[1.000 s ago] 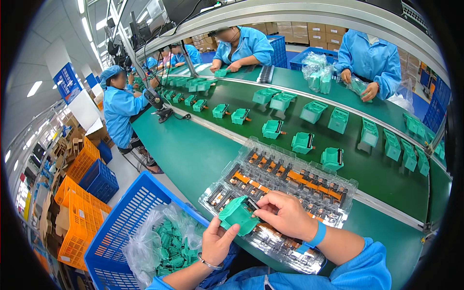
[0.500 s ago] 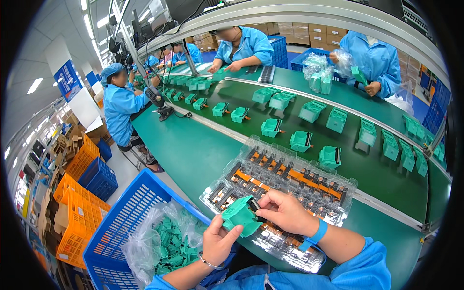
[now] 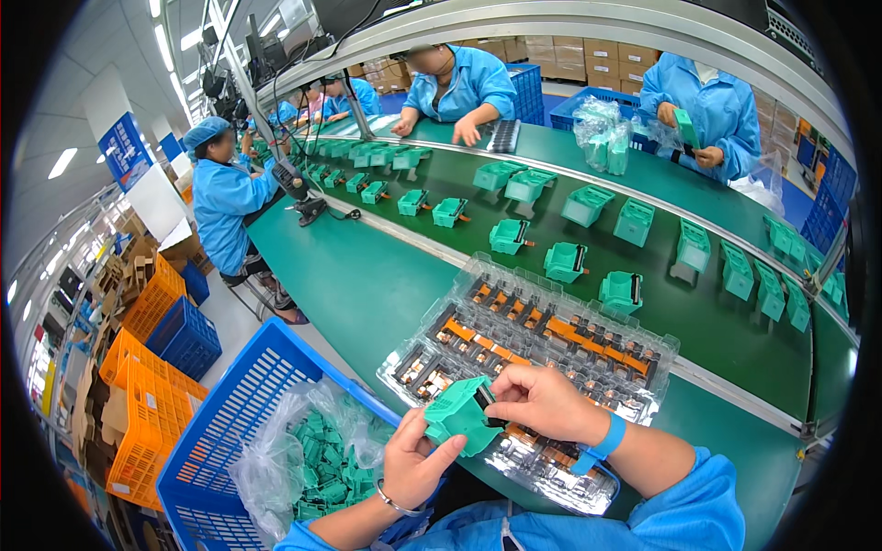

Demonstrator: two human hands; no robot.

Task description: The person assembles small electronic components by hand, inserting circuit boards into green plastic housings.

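In front of me, my left hand (image 3: 415,464) is closed round a green plastic housing (image 3: 457,421), thumb on its near side and fingers beneath. My right hand (image 3: 544,404), with a blue band at the wrist, pinches a black part (image 3: 488,401) at the housing's right-hand opening. My fingertips hide how far that part sits inside. Under and beyond my hands lies a clear plastic tray (image 3: 666,347) with rows of black, copper and orange parts (image 3: 514,354).
A blue crate (image 3: 220,441) with green pieces in clear bags (image 3: 317,459) stands at my left. Beyond the tray, a dark green belt (image 3: 735,363) carries rows of green housings (image 3: 563,262). Co-workers (image 3: 459,87) sit and stand around the line. Orange crates (image 3: 152,418) stand far left.
Both hands keep their grip, with the housing tilted slightly differently. Across the belt, a co-worker has let go of a green piece and opened a hand. Housings on the belt appear slightly farther left.
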